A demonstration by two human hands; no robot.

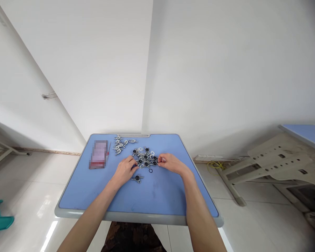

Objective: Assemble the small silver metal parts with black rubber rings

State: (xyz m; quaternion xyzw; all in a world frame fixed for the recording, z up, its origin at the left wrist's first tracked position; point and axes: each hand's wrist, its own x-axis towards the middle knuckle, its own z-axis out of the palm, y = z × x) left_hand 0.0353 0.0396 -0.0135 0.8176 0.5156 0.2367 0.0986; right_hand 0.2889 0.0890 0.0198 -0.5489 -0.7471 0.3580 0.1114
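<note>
A pile of small metal fittings with black round discs [146, 163] lies near the middle of the table. My left hand [125, 170] is at its left side, thumb and fingers closed on the edge of one fitting [140, 161]. On the right side, my right hand [171, 163] has its fingertips pinched at the end of another fitting [154, 163]; the fingers partly hide what they grip. One single fitting [137, 178] lies apart, below the left hand. A thin black ring [150, 170] rests just in front of the pile.
Several metal pieces without black discs [119, 145] are grouped behind the pile to the left. A thin tool with a red part [108, 152] lies beside a blurred rectangular item [98, 154]. The blue table [94, 196] stands against a white wall; another desk [273, 157] is at right.
</note>
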